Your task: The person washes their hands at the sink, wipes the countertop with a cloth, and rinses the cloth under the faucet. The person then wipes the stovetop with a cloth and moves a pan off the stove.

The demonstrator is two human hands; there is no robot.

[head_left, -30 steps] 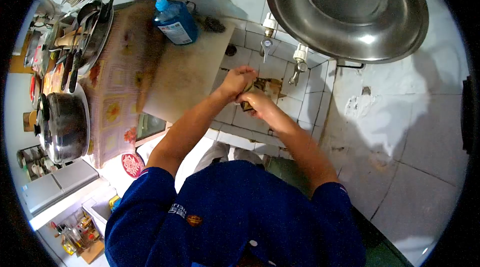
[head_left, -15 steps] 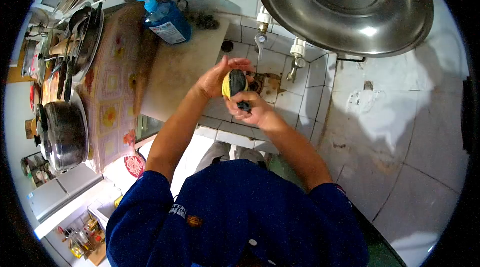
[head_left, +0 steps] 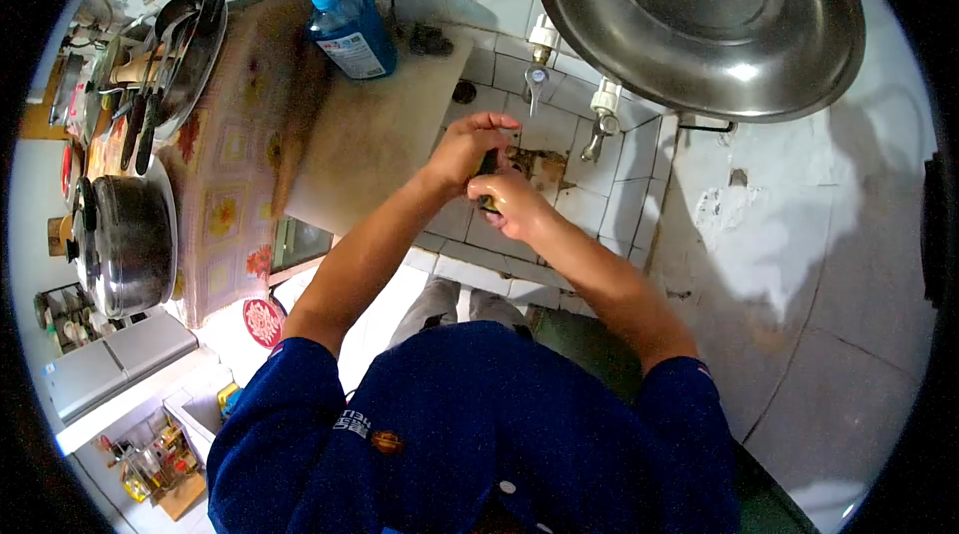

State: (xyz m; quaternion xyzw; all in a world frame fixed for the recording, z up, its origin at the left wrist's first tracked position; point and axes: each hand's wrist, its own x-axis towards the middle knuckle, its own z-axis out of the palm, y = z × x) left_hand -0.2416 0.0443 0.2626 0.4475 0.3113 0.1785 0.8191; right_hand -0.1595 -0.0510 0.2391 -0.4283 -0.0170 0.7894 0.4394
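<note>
My right hand [head_left: 516,204] grips a dark thing [head_left: 489,162]; I cannot tell whether my left hand [head_left: 463,152] does. Wet-looking skin could let it slip into the tiled sink [head_left: 579,209].

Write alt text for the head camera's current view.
Two bare hands, left and right, hold a small dark and yellow object between them over a white tiled sink with two taps. A large metal pan is at upper right; a blue pump bottle stands at upper left.
</note>
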